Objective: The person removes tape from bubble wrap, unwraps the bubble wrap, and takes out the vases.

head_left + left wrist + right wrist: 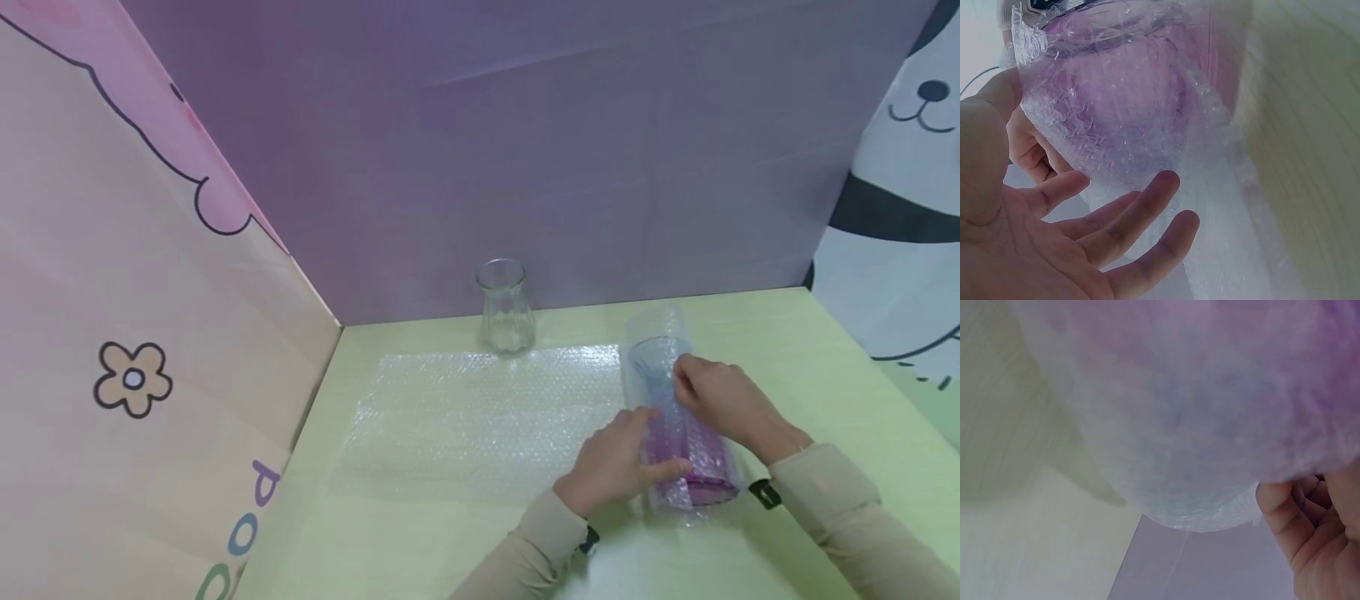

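- Purple-blue vase [686,446] lies in bubble wrap [654,323], right of the table's [802,367] middle.
- Left hand [617,457], fingers spread, rests against it, apparently steadying.
- Right hand [723,398] pinches the wrap, seemingly keeping it snug.

bubble wrap [480,425] clear plastic, glossy, bumpy, purple vase [707,454] at its 3 o'clock smooth, glassy under wrap, clear vase [508,321] at its 12 o'clock smooth shiny glass, table [375,550] matt pale wood grain, backdrop [487,150] matt, lightly creased, cloth-like, sleeves [832,492] matt cloth
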